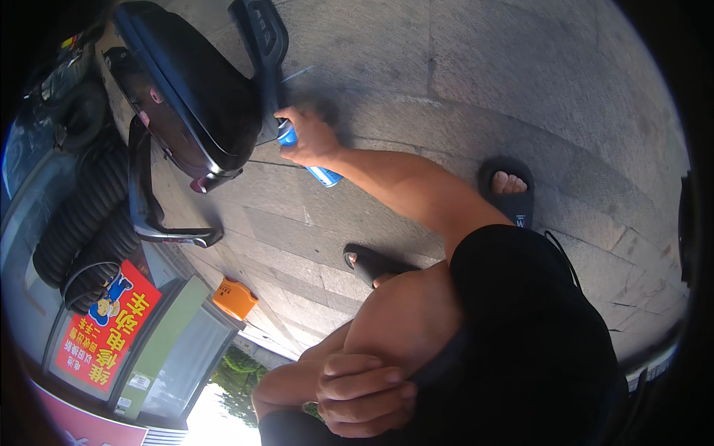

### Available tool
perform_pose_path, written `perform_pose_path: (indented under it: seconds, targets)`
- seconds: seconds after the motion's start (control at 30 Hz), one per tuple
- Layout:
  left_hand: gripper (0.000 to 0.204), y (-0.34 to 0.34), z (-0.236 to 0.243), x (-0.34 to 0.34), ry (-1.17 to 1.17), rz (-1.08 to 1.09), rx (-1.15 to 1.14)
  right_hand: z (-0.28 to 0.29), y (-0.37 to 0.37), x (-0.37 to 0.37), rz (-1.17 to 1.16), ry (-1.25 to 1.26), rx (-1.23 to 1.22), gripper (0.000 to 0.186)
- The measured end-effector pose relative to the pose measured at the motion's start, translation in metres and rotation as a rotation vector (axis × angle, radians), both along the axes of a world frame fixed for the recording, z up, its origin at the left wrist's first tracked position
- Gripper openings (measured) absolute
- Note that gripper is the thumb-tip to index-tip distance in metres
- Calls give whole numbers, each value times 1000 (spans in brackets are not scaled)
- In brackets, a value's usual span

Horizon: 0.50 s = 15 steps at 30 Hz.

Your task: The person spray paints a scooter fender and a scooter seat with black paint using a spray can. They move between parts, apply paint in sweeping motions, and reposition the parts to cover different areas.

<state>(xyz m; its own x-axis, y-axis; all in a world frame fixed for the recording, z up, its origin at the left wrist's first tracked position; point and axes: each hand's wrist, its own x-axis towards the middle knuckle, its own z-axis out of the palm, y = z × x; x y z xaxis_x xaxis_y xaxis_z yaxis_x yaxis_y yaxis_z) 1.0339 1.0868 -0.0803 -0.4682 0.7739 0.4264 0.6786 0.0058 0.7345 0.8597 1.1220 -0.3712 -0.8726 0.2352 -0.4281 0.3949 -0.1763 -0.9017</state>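
Observation:
My right hand (316,139) reaches out from the black sleeve and is wrapped round a blue and white spray can (325,176). The can's blue upper end (287,134) shows between thumb and fingers, close beside a glossy black vehicle part (201,82) with reddish lamp pieces. A black plastic bracket (269,33) lies just beyond it. Whether spray is coming out, I cannot tell. My left hand (364,394) is closed, with curled fingers, against my bent leg (409,320) and dark clothing. Its palm is hidden.
Grey stone paving (461,89) spreads around my black slippers (513,197). A curved black trim piece (145,201) lies at the left, near stacked tyres (85,204). Beyond are a red sign (111,327), a glass-fronted cabinet (186,364) and an orange box (234,299).

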Motion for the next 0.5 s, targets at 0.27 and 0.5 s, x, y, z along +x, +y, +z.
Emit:
perform_pose_path:
  seconds: [0.27, 0.5]
  targets:
    - [15, 3, 6, 1, -16, 68, -24, 6, 5, -2, 28, 4, 25, 76]
    - [15, 4, 2, 3, -13, 75, 47, 5, -10, 13, 63, -11, 39, 76]
